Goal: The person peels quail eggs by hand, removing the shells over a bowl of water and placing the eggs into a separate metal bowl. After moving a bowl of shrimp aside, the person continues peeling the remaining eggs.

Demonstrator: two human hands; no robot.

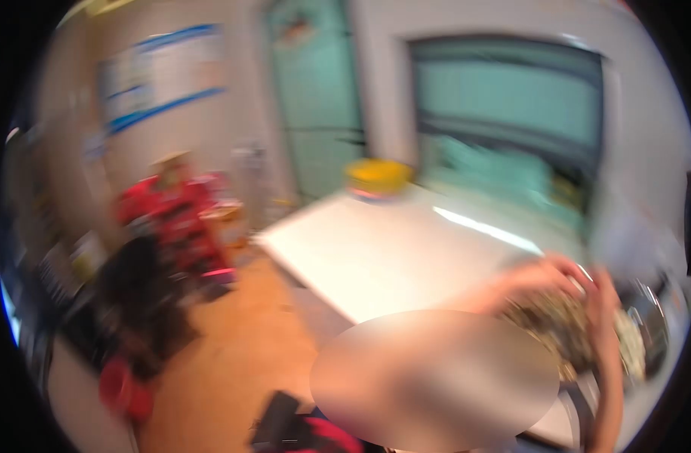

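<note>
Motion blur softens the whole head view. At the right, my left hand (550,276) reaches in over the white table with bent fingers. Beside it, my right hand (602,300) is raised, its fingertips close to those of my left hand. Both look closed around something small and pale between them, too smeared to name. Just below the hands lies a brown and greenish mottled heap (550,326), its material unclear. A shiny rounded container (649,321) stands to the right of my right hand.
The white table (345,253) bears a yellow round container (378,178) at its far edge. Behind are a dark-framed window (511,98) and a greenish door (315,98). Red items (175,215), a dark chair-like shape (141,275) and a red bucket (125,389) stand left. A blurred oval covers the lower middle.
</note>
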